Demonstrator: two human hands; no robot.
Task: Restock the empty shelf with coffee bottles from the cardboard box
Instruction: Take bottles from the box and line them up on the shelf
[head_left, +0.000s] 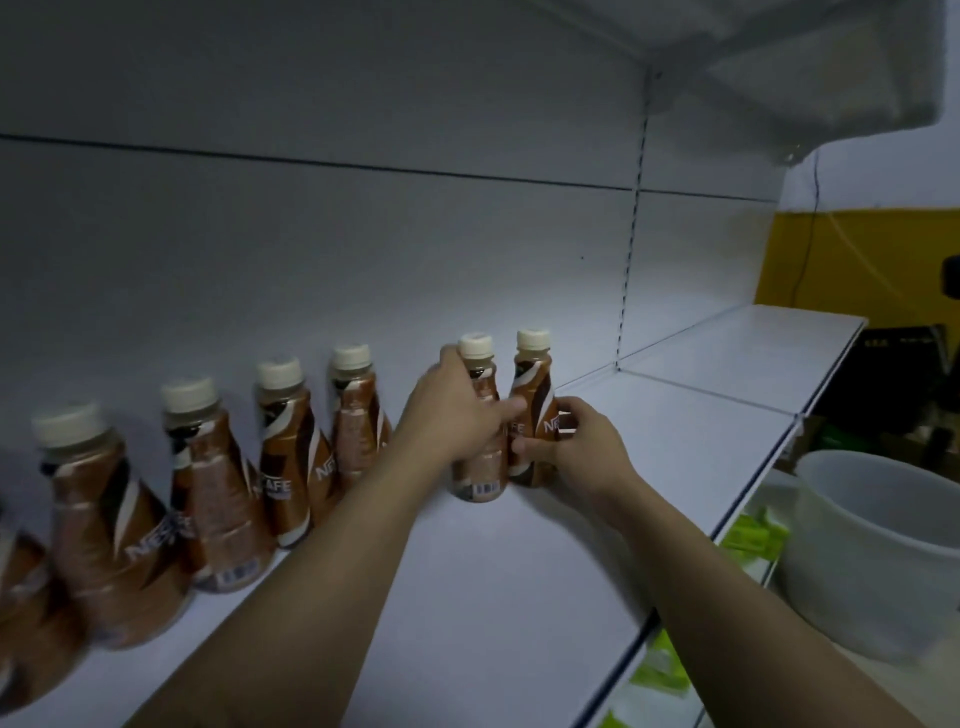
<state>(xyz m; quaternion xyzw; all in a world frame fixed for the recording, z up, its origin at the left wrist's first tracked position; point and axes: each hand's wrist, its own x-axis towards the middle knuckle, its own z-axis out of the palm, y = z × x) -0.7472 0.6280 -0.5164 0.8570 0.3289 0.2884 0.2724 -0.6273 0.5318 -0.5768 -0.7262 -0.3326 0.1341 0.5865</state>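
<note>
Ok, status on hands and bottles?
Left hand on one bottle, right hand on the next. Both upright on shelf. Nothing blocking.

I count six brown coffee bottles with cream caps fully in sight on the white metal shelf (519, 597), the nearest (111, 525) at far left, plus part of a seventh (21, 587) at the frame's edge. One pale plastic bucket (872, 551) sits lower right. Several green packets (753, 535) lie below, too blurred to count.

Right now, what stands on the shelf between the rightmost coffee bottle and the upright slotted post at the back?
Nothing: in the head view, that stretch of white shelf between the rightmost bottle and the post is bare.
</note>
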